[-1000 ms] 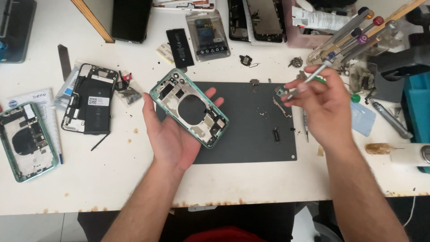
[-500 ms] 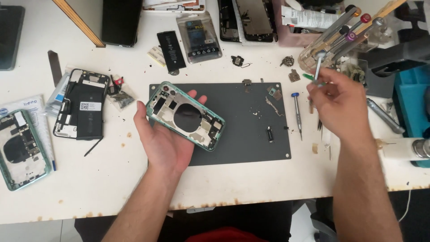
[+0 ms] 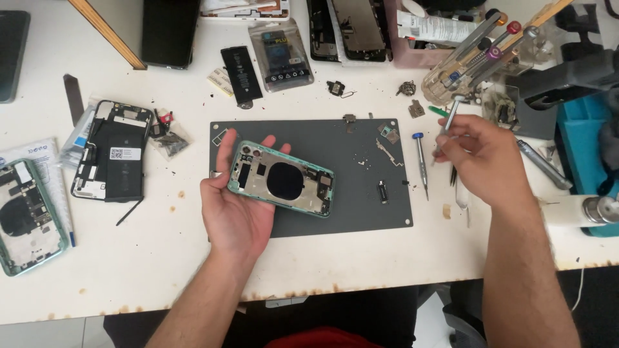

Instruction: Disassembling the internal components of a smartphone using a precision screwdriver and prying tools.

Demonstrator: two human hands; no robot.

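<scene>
My left hand (image 3: 232, 209) lies palm up over the left part of a dark grey work mat (image 3: 361, 206) and holds an opened green phone housing (image 3: 282, 187), its inside facing up. My right hand (image 3: 480, 158) hovers past the mat's right edge with its fingers pinched on a thin silver screwdriver (image 3: 448, 122) that points up toward a clear tool holder (image 3: 461, 77). A blue-capped screwdriver (image 3: 420, 164) lies on the table just left of that hand.
Small screws and metal parts (image 3: 387, 151) lie scattered on the mat. Left of it lie a dismantled black phone (image 3: 113, 158) and a green housing (image 3: 26, 216). A battery (image 3: 242, 67), a bagged battery (image 3: 280, 55) and phone screens sit at the back. A blue bin (image 3: 583, 145) stands right.
My left hand has turned the green housing toward level and brought it lower over the mat. My right hand has moved back from the tool holder, still holding the silver screwdriver.
</scene>
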